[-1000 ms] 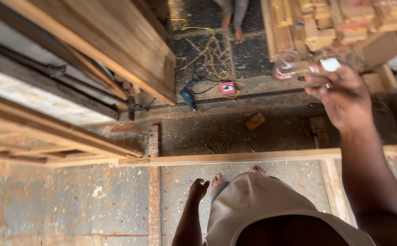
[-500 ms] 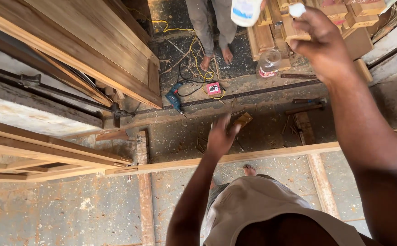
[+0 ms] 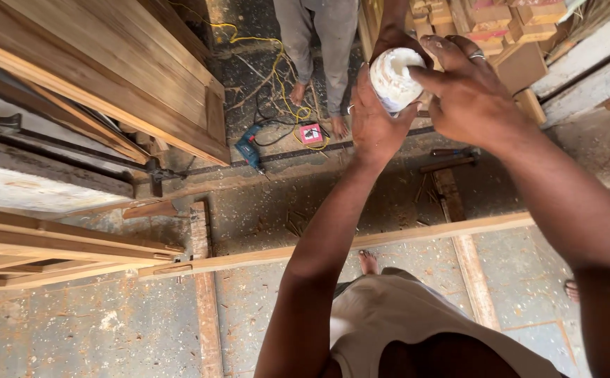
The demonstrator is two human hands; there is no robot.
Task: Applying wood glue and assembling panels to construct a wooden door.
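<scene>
Hands clamped together on a white tub [image 3: 394, 78]: left hand [image 3: 375, 119] beneath; right hand [image 3: 469, 87] beside it.

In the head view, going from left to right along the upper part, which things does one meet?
Stacked wooden planks → blue power drill → small red box → left hand → white container → right hand → pile of wood blocks.

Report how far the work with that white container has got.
Done: the white container is up off the bench, gripped between the left hand and right hand.
In hand: both hands work at its top.
Left: the long wooden strip lies bare, with nothing applied to it yet.
</scene>
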